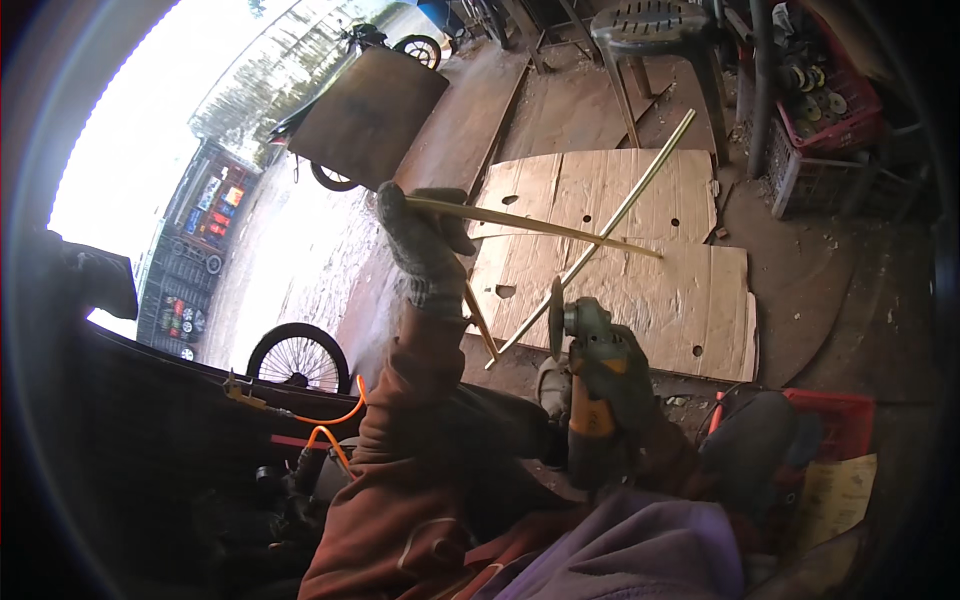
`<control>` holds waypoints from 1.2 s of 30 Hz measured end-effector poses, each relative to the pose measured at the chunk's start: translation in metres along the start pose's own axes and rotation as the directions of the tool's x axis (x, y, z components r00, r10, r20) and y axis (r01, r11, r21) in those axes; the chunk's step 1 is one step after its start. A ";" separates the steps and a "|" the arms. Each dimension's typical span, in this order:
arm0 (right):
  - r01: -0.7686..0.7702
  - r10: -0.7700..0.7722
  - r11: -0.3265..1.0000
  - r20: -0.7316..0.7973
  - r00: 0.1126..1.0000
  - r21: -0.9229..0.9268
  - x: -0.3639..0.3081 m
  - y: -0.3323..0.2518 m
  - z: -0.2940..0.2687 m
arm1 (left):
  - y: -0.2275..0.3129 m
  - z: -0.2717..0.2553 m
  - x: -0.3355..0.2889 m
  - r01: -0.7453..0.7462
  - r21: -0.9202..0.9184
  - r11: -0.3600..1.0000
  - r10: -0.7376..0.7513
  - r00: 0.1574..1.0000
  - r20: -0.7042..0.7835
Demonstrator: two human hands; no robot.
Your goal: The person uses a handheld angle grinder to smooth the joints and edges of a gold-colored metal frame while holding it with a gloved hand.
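Observation:
My left hand, in a dark grey glove, is closed around one end of a thin brass-coloured metal bar. The bar points right, over the cardboard sheet. My right hand, also gloved, grips an angle grinder with a yellow and dark body. Its disc faces left, below the bar and apart from it. A second, longer bar runs diagonally across the cardboard and appears to cross beneath the held one. Beside my left wrist, part of a short bar shows; my sleeve hides some of it.
A plastic stool stands at the far right, near crates holding discs and parts. An orange hose curls at the left. A motorbike wheel and a brown panel are beyond. A red crate sits at the right.

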State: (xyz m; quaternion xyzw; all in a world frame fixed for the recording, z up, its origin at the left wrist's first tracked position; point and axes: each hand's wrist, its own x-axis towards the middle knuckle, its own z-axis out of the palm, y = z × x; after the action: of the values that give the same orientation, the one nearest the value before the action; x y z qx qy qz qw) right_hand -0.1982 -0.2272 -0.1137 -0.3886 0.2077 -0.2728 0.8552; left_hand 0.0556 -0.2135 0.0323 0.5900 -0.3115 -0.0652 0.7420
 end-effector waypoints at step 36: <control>-0.001 0.026 0.968 -0.092 0.995 0.253 0.068 0.026 -0.034 | -0.010 -0.016 -0.001 0.066 -0.222 0.973 0.043 0.890 0.454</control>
State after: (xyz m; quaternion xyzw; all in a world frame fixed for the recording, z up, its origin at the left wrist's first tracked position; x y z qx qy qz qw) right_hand -0.1577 -0.2738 -0.1647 -0.2618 0.2144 -0.3094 0.8887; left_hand 0.0662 -0.2030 0.0214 0.4697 -0.4637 -0.2417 0.7114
